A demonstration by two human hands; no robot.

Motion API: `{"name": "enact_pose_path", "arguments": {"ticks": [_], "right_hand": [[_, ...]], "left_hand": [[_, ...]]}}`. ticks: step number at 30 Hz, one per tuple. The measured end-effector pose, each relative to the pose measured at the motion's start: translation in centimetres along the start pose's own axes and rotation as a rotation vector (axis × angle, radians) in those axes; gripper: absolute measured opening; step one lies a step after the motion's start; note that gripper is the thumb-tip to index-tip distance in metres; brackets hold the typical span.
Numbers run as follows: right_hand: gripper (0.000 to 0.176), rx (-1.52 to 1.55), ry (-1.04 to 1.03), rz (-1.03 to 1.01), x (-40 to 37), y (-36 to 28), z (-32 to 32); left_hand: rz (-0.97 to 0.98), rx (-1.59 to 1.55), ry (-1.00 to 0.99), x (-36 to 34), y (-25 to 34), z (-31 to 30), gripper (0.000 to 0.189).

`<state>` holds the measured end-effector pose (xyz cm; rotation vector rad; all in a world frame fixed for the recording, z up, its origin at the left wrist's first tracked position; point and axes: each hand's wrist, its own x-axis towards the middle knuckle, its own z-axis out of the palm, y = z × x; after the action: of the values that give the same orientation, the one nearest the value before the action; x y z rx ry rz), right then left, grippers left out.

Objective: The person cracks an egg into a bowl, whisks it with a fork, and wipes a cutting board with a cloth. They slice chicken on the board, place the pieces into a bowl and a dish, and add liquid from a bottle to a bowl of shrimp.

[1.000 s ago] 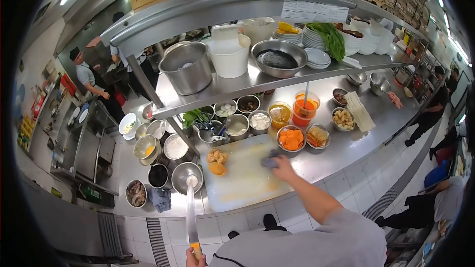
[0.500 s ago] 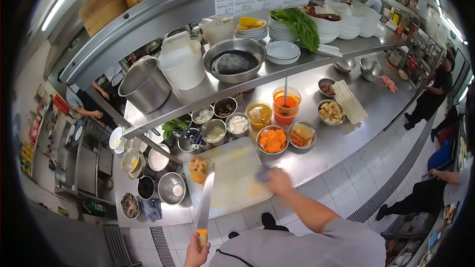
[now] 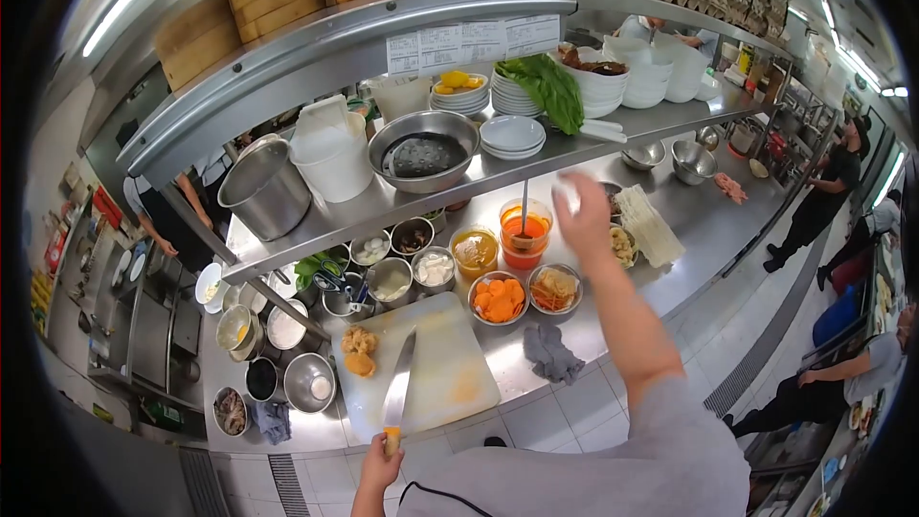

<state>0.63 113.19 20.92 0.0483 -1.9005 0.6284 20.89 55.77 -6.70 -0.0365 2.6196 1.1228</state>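
The left hand (image 3: 381, 467) is closed around the handle of the knife (image 3: 400, 383), its blade pointing away from the person and lying over the board (image 3: 445, 354). Beyond that hand, at the board's left side, sit golden-brown pieces (image 3: 359, 352). Left of them is a steel bowl (image 3: 310, 383) holding something white and round.

The right hand (image 3: 582, 215) is up near the shelf (image 3: 613, 139), fingers extended; it is blurred, so I cannot tell whether they are spread or pressed together. Nearest to it are a tub of orange sauce (image 3: 525, 230) on its left and, on its right, a pale folded sheet (image 3: 648, 225) and a bowl of yellowish pieces (image 3: 621, 246), partly hidden by the arm. Nearer the person than this hand are bowls of carrot (image 3: 499, 298) and shreds (image 3: 555, 287), then a crumpled grey cloth (image 3: 552, 354) on the counter (image 3: 512, 349), just beside the board.
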Motion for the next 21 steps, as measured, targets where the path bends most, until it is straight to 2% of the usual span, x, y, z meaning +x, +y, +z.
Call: {"name": "enact_pose_path", "arguments": {"ticks": [2,4,6,7,8,10,13,15,16,19,21], "right_hand": [[0.027,-0.05,0.073,-0.095,7.3,0.4,0.2],[0.027,-0.034,0.061,-0.056,11.9,-0.3,0.4],[0.027,-0.016,0.044,-0.016,13.5,-1.4,0.8],[0.026,-0.031,-0.034,-0.033,13.7,-1.9,1.1],[0.025,-0.05,-0.11,-0.052,14.0,-2.4,1.2],[0.021,-0.085,-0.077,-0.075,14.1,-2.9,1.3],[0.026,-0.178,-0.024,-0.101,14.6,0.6,1.5],[0.033,-0.392,0.127,-0.08,16.5,3.5,0.3],[0.037,-0.464,0.135,-0.068,17.8,5.6,-0.7],[0.046,-0.59,0.131,-0.004,22.1,10.5,-4.8],[0.053,-0.697,0.008,0.095,24.6,14.4,-7.0]], "left_hand": [[0.022,0.037,0.051,1.4,-0.2,1.0,0.063],[0.043,0.077,0.102,2.3,-0.1,1.5,0.064],[0.009,0.083,0.211,1.7,1.5,1.4,0.057],[0.012,0.078,0.212,1.3,1.6,1.3,0.057],[0.084,0.103,0.28,0.9,1.4,1.4,0.055],[0.16,0.122,0.338,0.7,0.9,1.4,0.053],[0.195,0.119,0.368,0.7,-0.3,0.5,0.054],[0.266,0.19,0.369,1.9,-0.3,0.1,0.053],[0.275,0.181,0.362,2.6,-0.4,0.0,0.053],[0.248,0.154,0.355,3.2,-0.4,-0.4,0.051],[0.161,0.267,0.316,3.5,1.5,-1.4,0.05]]}}
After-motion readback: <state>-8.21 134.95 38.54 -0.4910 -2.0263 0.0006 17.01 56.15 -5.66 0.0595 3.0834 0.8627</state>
